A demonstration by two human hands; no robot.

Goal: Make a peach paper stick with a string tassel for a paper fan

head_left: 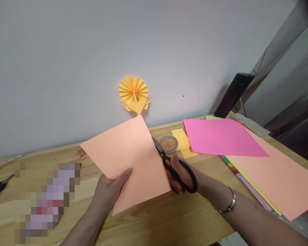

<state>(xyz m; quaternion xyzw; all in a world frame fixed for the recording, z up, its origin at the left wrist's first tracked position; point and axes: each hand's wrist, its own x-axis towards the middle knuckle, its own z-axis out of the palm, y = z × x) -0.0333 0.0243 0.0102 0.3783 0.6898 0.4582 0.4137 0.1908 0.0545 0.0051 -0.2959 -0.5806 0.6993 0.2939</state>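
My left hand [113, 188] grips a peach sheet of paper [133, 153] by its lower left part, thumb on top and the other fingers hidden beneath. The sheet is held tilted above the table. On its right side my right hand [178, 172] holds black-handled scissors [188, 176], fingers through the handle loops. The scissors' blades point up and left, at the sheet's right edge, with their tips partly behind the paper. Whether they cut into the sheet I cannot tell.
A folded yellow paper fan figure [133, 92] stands against the wall. Near the scissors lie a tape roll [168, 143] and yellow paper pieces [181, 140]. Pink paper [220, 136] covers other coloured sheets at right, before a black cylinder [233, 95]. Other scissors [0, 186] and a pixelated object [50, 201] lie left.
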